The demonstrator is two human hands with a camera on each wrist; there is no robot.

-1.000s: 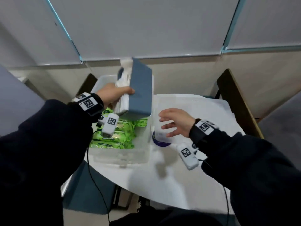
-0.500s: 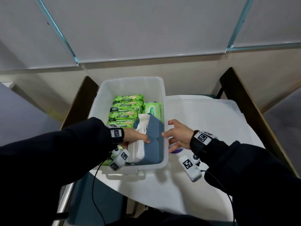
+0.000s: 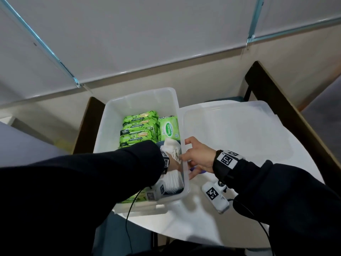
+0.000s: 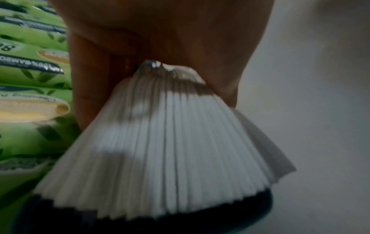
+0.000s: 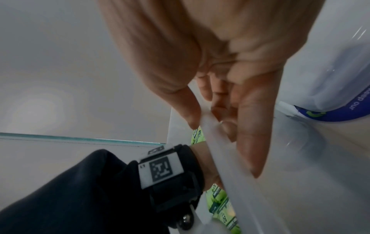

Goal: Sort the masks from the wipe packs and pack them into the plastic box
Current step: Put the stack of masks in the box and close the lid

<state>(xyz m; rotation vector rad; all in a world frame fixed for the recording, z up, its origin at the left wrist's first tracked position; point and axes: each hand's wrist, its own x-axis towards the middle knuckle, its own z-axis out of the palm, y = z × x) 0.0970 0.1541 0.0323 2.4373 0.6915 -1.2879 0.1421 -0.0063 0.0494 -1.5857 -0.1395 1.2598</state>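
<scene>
A clear plastic box (image 3: pixel 140 97) stands on the white table (image 3: pixel 184 224). Green wipe packs (image 3: pixel 138 130) fill its left and far part. A stack of masks (image 3: pixel 173 182) with white edges and a blue-grey face lies in the near right corner. My left hand (image 3: pixel 172 164) is down in that corner, mostly hidden by my sleeve. In the left wrist view, my left hand (image 4: pixel 160 47) grips the masks (image 4: pixel 160 150) between thumb and fingers, with the wipe packs (image 4: pixel 30 71) beside it. My right hand (image 3: pixel 191 159) pinches the box's right rim (image 5: pixel 218 150), thumb inside and fingers outside.
The box's clear lid (image 3: pixel 230 130) lies flat on the table to the right. A white pouch with a blue printed band (image 5: pixel 320 117) sits under my right hand. Dark wooden chair backs stand at the far right (image 3: pixel 276 100) and the far left (image 3: pixel 88 122).
My left hand has brought the mask stack down from above the box into its near right corner. My right hand has moved left onto the box's rim.
</scene>
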